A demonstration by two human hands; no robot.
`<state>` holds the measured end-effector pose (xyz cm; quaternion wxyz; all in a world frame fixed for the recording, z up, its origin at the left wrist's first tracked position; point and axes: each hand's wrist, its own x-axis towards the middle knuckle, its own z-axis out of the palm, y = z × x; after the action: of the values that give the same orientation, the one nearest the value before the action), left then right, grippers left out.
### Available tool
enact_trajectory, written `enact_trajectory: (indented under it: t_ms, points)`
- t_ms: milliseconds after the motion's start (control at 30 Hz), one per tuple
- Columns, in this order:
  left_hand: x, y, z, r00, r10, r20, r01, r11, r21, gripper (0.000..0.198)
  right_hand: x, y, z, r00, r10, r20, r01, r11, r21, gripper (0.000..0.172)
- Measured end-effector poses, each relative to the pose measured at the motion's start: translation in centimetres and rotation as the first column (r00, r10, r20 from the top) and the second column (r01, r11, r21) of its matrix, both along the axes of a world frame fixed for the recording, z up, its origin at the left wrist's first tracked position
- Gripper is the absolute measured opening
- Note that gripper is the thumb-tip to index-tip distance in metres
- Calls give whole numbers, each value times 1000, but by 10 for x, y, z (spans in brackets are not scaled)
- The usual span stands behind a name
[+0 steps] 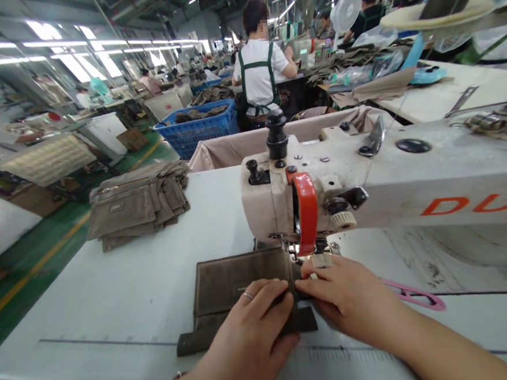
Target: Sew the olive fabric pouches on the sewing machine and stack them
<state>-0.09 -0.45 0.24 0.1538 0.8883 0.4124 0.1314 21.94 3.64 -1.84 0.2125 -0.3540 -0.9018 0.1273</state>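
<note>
A flat brown fabric piece [237, 275], perhaps a pouch panel, lies on the table with its right edge at the presser foot [293, 255] of a sewing machine [271, 194]. My left hand [258, 328] rests on its lower right part, fingers stretched out flat, a ring on one of them. My right hand [341, 288] closes on the piece's right edge just below the needle area, fingertips bent in and wraps on two fingers. A darker strip [195, 343] sticks out below the panel on both sides of my left hand. The needle is hidden behind the red guard [307, 212].
Several brown pouch pieces [128, 204] are stacked at the table's back left. A pink snipper-like tool [417, 295] lies right of my right hand. Ruler markings [108, 341] run along the front. Behind stand a cloth-lined bin [216, 152], a blue crate [206, 129] and a seated co-worker [257, 68].
</note>
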Motion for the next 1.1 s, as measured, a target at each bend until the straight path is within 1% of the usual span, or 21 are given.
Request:
enact_trajectory:
  t_ms: [100,267,367,433,500,600,733,800,900,1000,1100]
  points:
    - [6,-2,-1,998,10,61,-12,1000,23,39,2,-1,1,1000,3,-11,-3,1000,6,28]
    - [8,-5,-4,974,150,167,-145,989,-38,28,3,-1,0,1000,11,18,-11,999,36,37]
    - [6,-6,-7,969,164,184,-160,986,-39,26,2,-1,1,999,29,26,-29,999,19,34]
    - [6,-5,-8,975,126,184,-127,992,-8,24,2,0,2,999,39,23,-40,999,12,31]
    - [6,-4,-7,983,58,176,-67,997,49,19,2,0,2,999,49,16,-49,999,6,31]
    - [7,-2,-5,993,-49,107,37,992,117,15,1,-1,3,999,46,-5,-46,999,-3,31]
    - [8,-1,-1,992,-115,60,104,981,161,18,-1,-4,1,1000,27,9,-27,999,38,33]
    - [6,1,0,989,-130,70,117,980,159,21,-3,-6,-1,999,32,11,-33,998,50,35]
    - [3,6,1,987,-139,75,130,985,114,22,-4,-7,-3,1000,20,-12,-19,998,61,36]
    - [0,14,2,987,-144,65,139,988,65,24,-4,-5,-5,998,16,-59,-11,997,81,36]
    - [-2,25,1,984,-164,72,160,985,65,25,-4,-3,-5,998,1,-70,3,998,58,36]
